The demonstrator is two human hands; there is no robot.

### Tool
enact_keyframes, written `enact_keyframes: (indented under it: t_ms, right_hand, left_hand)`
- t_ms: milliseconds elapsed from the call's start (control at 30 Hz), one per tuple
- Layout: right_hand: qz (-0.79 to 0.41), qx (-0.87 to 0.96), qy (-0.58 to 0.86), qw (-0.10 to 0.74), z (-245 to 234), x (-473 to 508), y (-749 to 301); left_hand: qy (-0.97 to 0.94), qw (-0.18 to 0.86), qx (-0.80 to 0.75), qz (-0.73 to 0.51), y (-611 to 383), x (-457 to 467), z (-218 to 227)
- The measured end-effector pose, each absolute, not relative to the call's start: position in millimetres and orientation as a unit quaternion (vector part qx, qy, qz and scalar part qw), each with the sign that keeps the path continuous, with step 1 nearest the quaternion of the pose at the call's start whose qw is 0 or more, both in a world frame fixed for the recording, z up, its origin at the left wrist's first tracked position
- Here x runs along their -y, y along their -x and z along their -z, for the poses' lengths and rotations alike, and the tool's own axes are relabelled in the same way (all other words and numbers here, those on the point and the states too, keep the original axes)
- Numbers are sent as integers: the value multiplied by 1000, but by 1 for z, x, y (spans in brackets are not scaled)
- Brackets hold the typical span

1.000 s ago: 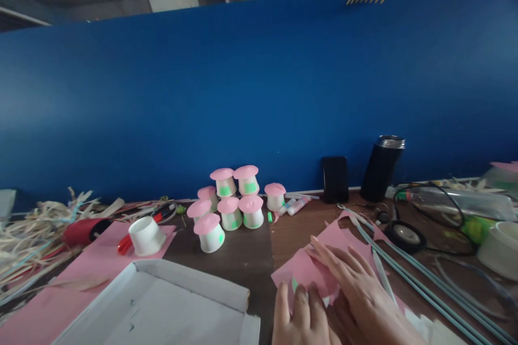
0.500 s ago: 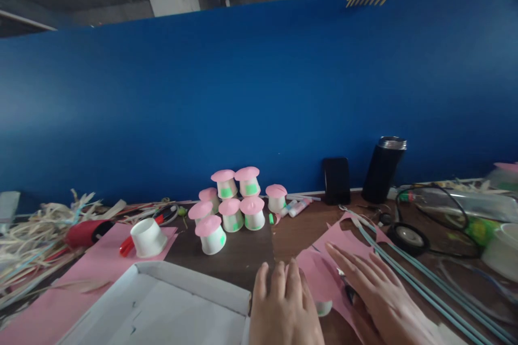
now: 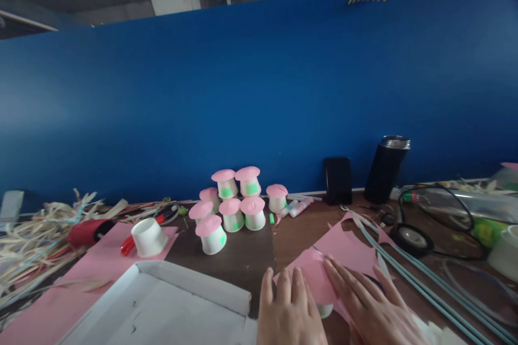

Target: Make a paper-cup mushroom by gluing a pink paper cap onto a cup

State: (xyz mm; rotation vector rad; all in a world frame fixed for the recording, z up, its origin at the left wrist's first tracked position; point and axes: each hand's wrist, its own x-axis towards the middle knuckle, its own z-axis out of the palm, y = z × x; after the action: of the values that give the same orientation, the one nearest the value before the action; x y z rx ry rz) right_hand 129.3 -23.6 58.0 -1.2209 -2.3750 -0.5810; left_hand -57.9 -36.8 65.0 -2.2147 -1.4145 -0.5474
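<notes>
A pink paper cone cap [image 3: 318, 275] sits between my hands, with the pale edge of a paper cup [image 3: 325, 310] showing below it. My left hand [image 3: 289, 310] lies over the cap's left side, fingers stretched out. On its right side rests my right hand [image 3: 366, 299], flat, with fingers extended. Both are open and touch the paper from above. Cut pink paper [image 3: 343, 242] spreads behind and under the right hand, where a dark curved bit peeks out. Several white cups with pink caps [image 3: 230, 207] and green patches stand farther back, two stacked on top of others.
A white open box [image 3: 182, 307] is at front left. Beside it are pink sheets [image 3: 93, 269], a bare white cup [image 3: 149, 237] and pale strips [image 3: 36, 248]. At right stand a dark phone [image 3: 338, 180] and black bottle [image 3: 386, 170], near teal cords [image 3: 424, 285]. A blue partition [image 3: 259, 91] closes the back.
My right hand has shifted slightly left onto the pink cap, covering the scissors seen under it before. The cap now lies over the cup edge between both hands.
</notes>
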Motion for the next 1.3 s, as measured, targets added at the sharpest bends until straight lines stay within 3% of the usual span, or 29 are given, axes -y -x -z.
enact_keyframes:
  t_ms: [333, 467, 567, 700, 867, 1300]
  right_hand:
    - [208, 850, 437, 207, -62, 27, -128]
    - [175, 842, 446, 248, -70, 23, -132]
    - [139, 804, 486, 313, -73, 16, -139]
    - [51, 745, 554, 369, -66, 5, -149]
    - [-39, 697, 596, 398, -56, -2, -148]
    - [-108, 677, 593, 423, -47, -7, -146]
  left_hand:
    - [790, 238, 515, 231, 57, 33, -62]
    - [802, 184, 525, 219, 72, 29, -73]
    - [826, 58, 519, 213, 84, 23, -89]
    - [749, -168, 556, 318, 89, 9, -102]
    - [668, -399, 486, 397, 85, -4, -78]
    - [749, -358, 442, 340, 83, -24, -28]
